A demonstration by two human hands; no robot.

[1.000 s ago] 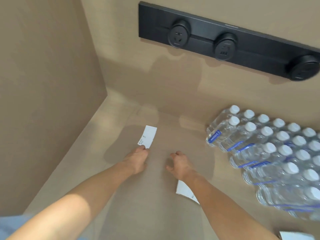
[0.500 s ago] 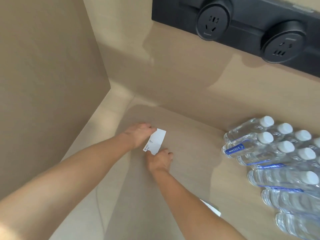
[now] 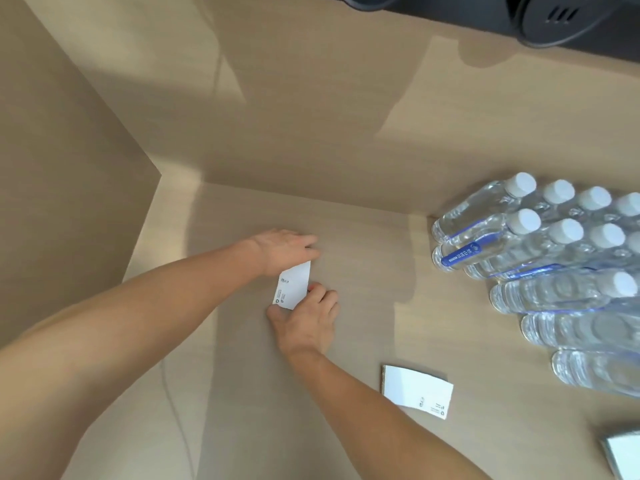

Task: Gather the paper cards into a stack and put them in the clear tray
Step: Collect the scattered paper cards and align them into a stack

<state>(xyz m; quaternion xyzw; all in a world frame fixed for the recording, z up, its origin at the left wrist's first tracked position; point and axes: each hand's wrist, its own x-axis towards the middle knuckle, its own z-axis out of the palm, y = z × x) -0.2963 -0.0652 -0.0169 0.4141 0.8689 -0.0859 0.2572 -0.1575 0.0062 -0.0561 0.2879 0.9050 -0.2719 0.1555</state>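
Observation:
A white paper card [image 3: 293, 285] with small black print is tilted up off the beige tabletop, held between both hands. My left hand [image 3: 283, 250] covers its upper edge from the left. My right hand [image 3: 309, 323] pinches its lower right edge with thumb and fingertips. A stack of white cards [image 3: 416, 390] lies flat on the table to the right of my right forearm. At the bottom right corner a piece of the clear tray [image 3: 609, 449] shows, with something white inside it.
A shrink-wrapped pack of water bottles [image 3: 554, 268] with white caps fills the right side. A beige wall panel [image 3: 69, 150] closes off the left, and a black socket strip [image 3: 554, 15] runs along the back wall at the top.
My right hand has closed on the card's lower edge, and the card now stands tilted between both hands. The view has moved closer, bringing the card stack and the tray corner into sight.

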